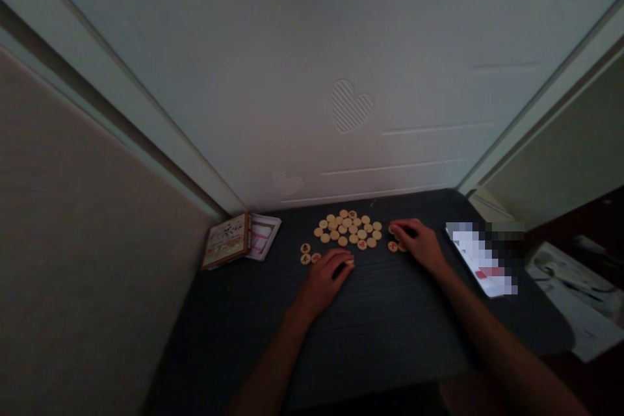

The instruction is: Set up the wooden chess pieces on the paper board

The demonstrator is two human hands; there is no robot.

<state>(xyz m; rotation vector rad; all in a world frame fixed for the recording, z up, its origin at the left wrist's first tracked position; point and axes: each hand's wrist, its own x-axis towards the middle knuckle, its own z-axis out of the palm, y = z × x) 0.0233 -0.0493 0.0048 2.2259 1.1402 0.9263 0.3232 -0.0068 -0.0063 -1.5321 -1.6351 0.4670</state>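
Tan round discs [353,229], many, gathered in a loose heap toward the far edge of the dark table [390,331], mostly plain side up; one at its near edge bears a red mark; left group [305,249], a few marked discs, near the heap and beside the left hand; right group [392,247], red-marked, partly hidden under the right hand; hands, two, well apart from each other; left hand [322,278], thumb and fingertips pinched on a small disc [350,262], in front of the heap; right hand [420,242], fingertips together on another disc [391,229], mostly covered, right of the heap; patterned box [227,242], one, at the table's left side, overlapping a pale flat case [264,236]; bright flat device [480,266], one, right of the right hand, its surface pixelated; white panel [292,78], behind the table, with raised striped heart [351,106]
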